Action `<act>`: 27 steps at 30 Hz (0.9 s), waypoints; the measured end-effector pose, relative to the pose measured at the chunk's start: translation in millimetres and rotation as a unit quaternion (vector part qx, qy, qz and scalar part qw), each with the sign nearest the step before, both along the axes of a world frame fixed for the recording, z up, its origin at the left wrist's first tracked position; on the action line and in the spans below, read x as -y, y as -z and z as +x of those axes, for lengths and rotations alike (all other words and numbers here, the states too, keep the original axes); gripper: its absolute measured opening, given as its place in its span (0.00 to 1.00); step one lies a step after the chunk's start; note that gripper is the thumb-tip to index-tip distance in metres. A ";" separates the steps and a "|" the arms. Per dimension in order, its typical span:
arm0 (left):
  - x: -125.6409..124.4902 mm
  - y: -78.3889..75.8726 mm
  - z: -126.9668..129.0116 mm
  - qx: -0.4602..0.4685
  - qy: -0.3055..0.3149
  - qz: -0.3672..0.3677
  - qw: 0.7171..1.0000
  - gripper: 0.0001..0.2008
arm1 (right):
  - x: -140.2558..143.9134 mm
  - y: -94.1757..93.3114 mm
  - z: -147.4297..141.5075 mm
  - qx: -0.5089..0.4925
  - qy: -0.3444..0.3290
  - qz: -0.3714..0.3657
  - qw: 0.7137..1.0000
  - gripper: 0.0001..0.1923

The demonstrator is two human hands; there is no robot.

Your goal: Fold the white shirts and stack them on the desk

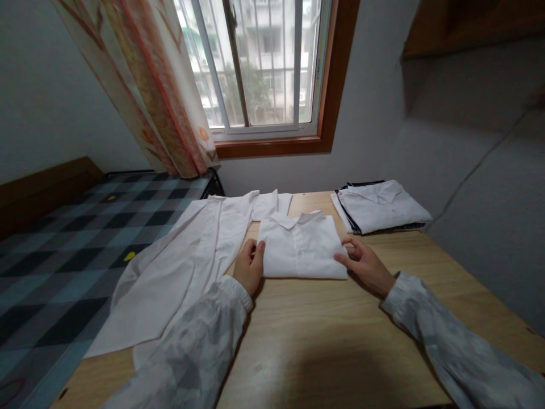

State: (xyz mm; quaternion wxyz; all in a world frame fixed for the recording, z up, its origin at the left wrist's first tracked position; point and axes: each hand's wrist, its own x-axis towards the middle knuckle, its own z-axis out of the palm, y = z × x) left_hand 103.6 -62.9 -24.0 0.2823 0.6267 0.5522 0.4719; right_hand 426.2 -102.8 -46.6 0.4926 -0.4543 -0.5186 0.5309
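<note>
A white shirt, folded into a neat rectangle with its collar at the far side, lies on the wooden table. My left hand grips its left edge, thumb on top and fingers curled. At the opposite edge, my right hand pinches the folded cloth between thumb and fingers; some fingertips are hidden behind it. To the left, an unfolded white shirt is spread over the table, its sleeve and hem toward the bed side.
At the back right sits a stack of folded clothes, white with dark layers. A bed with a checked cover adjoins the table's left. Beyond are a curtain and a barred window. A wooden shelf juts out at upper right.
</note>
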 end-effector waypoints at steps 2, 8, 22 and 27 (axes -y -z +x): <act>-1.4 3.5 1.3 0.048 0.005 -0.009 0.999 0.20 | -0.8 1.0 0.2 0.001 -0.001 -0.006 1.000 0.27; 5.5 -6.4 -6.8 -0.071 0.001 -0.036 0.997 0.21 | -1.5 -2.0 4.0 0.220 0.096 0.109 0.965 0.18; -1.4 -6.3 -21.0 -0.185 -0.016 0.018 0.982 0.08 | -5.6 1.5 11.3 0.359 0.169 0.170 0.902 0.07; -12.9 -33.6 9.2 -0.275 0.048 0.172 0.945 0.08 | -13.2 -31.0 -19.3 0.450 0.142 0.346 0.811 0.08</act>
